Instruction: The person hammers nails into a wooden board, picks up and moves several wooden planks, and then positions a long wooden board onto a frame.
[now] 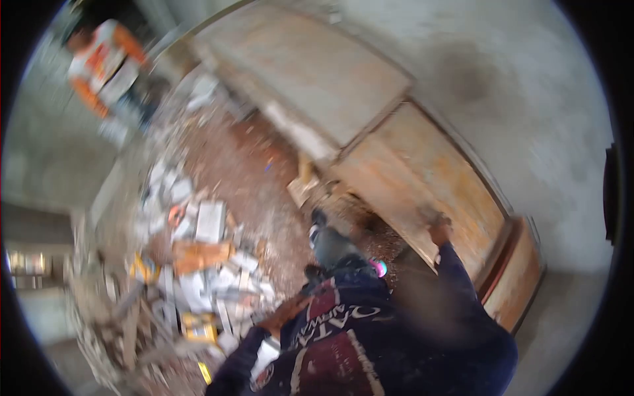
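My right hand [439, 231] is smeared by motion over the lower, rust-stained board [422, 168], close to its near edge. A blurred greyish patch lies at its fingertips, and I cannot tell whether the hand holds anything. Against the front of my dark blue shirt [350, 330] is my left hand [287, 315], low beside my body, its fingers stretched out with nothing seen in them. Beyond the lower board lies a larger, paler board [310, 66] along the wall.
Rubble, white blocks [211, 221], wood strips and yellow packages [199, 326] cover the floor on my left. A person in an orange-sleeved top [109, 63] stands at the far left. The bare wall [528, 132] rises on the right, and a reddish-edged panel [512, 284] stands near me.
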{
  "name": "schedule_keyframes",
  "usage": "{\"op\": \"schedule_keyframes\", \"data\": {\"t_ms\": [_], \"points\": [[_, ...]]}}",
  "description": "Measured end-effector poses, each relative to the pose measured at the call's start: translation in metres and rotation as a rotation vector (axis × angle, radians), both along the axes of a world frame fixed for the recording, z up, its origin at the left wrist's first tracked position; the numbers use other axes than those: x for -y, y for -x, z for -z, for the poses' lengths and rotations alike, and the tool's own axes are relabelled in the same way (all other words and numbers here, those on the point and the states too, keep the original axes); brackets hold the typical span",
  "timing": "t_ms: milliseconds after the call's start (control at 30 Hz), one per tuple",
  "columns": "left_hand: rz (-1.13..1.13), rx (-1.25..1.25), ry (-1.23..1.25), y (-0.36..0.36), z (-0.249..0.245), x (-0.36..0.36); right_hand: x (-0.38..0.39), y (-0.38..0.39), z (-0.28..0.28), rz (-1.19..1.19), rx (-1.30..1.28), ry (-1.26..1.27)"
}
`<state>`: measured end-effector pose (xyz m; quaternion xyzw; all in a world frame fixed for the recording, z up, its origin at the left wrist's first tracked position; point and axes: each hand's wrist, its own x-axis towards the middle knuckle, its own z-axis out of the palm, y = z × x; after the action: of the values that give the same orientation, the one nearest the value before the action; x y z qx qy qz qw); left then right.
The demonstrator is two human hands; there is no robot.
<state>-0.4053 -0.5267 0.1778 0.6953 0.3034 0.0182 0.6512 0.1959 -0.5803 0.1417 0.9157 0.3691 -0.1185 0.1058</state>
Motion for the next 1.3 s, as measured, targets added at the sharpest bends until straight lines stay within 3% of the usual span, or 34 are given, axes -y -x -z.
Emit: {"op": "schedule_keyframes", "data": {"t_ms": [33, 67, 100, 133, 200, 267, 400, 467, 533, 567, 600, 700, 767, 833, 867, 967, 1033, 1067, 1100, 1167, 1267, 1300], "points": [[0.187, 0.09, -0.072, 0.007, 0.02, -0.009, 0.004, -0.008, 0.013, -0.085, 0.04, -0.011], [0.213, 0.2, -0.287, 0.008, 0.013, -0.015, 0.017, -0.031, 0.034, -0.176, 0.077, -0.031], [0.173, 0.2, -0.133, -0.004, -0.04, -0.041, 0.035, -0.062, 0.065, -0.293, 0.125, -0.151], [0.183, 0.251, -0.192, -0.013, -0.078, -0.067, 0.041, -0.076, 0.06, -0.416, 0.056, -0.319], [0.194, 0.149, -0.156, -0.015, -0.097, -0.087, 0.027, -0.065, 0.03, -0.325, -0.058, -0.466], [0.193, 0.042, -0.112, -0.012, -0.105, -0.098, -0.007, -0.045, -0.018, 0.049, -0.243, -0.078], [0.132, -0.047, -0.038, -0.011, -0.113, -0.11, -0.07, -0.075, -0.022, 0.044, -0.203, 0.127], [0.095, -0.004, 0.002, -0.013, -0.107, -0.111, -0.119, -0.078, -0.034, 0.56, -0.79, -0.345], [0.12, -0.192, 0.012, -0.015, -0.137, -0.122, -0.181, -0.067, -0.035, -0.139, -0.648, -0.578], [0.101, -0.188, 0.018, -0.014, -0.132, -0.118, -0.21, -0.058, -0.042, -0.17, -0.533, -0.574], [0.05, -0.221, -0.034, -0.012, -0.124, -0.109, -0.257, -0.003, -0.087, -0.202, -0.418, -0.572], [-0.027, -0.27, -0.058, 0.0, -0.126, -0.099, -0.339, 0.084, -0.153, -0.217, -0.474, -0.671], [-0.054, -0.288, -0.036, 0.013, -0.127, -0.096, -0.373, 0.117, -0.171, -0.562, -0.202, -0.733], [-0.097, -0.251, 0.094, 0.032, -0.123, -0.093, -0.394, 0.134, -0.174, -0.599, -0.194, -0.638], [-0.108, -0.248, 0.092, 0.046, -0.101, -0.083, -0.401, 0.145, -0.173, -0.616, -0.181, -0.545], [-0.717, 0.336, 0.106, 0.091, -0.035, -0.051, -0.403, 0.184, -0.173, -0.645, -0.186, -0.47], [-1.031, -0.162, 0.193, 0.122, -0.008, -0.049, -0.401, 0.212, -0.177, -0.569, -0.306, -0.413], [-1.213, -0.225, 0.025, 0.136, 0.042, -0.038, -0.399, 0.222, -0.177, -0.477, -0.431, -0.364], [-1.271, -0.528, 0.185, 0.156, 0.056, -0.05, -0.396, 0.221, -0.174, -0.484, -0.416, -0.343], [-1.524, -0.712, 0.148, 0.175, 0.134, -0.046, -0.394, 0.21, -0.167, -0.62, -0.181, -0.244], [-1.591, -0.765, 0.321, 0.181, 0.217, -0.062, -0.394, 0.215, -0.173, -0.497, -0.187, -0.222], [-1.604, -0.7, 0.275, 0.178, 0.244, -0.065, -0.392, 0.21, -0.171, -0.537, -0.168, -0.236]]}}
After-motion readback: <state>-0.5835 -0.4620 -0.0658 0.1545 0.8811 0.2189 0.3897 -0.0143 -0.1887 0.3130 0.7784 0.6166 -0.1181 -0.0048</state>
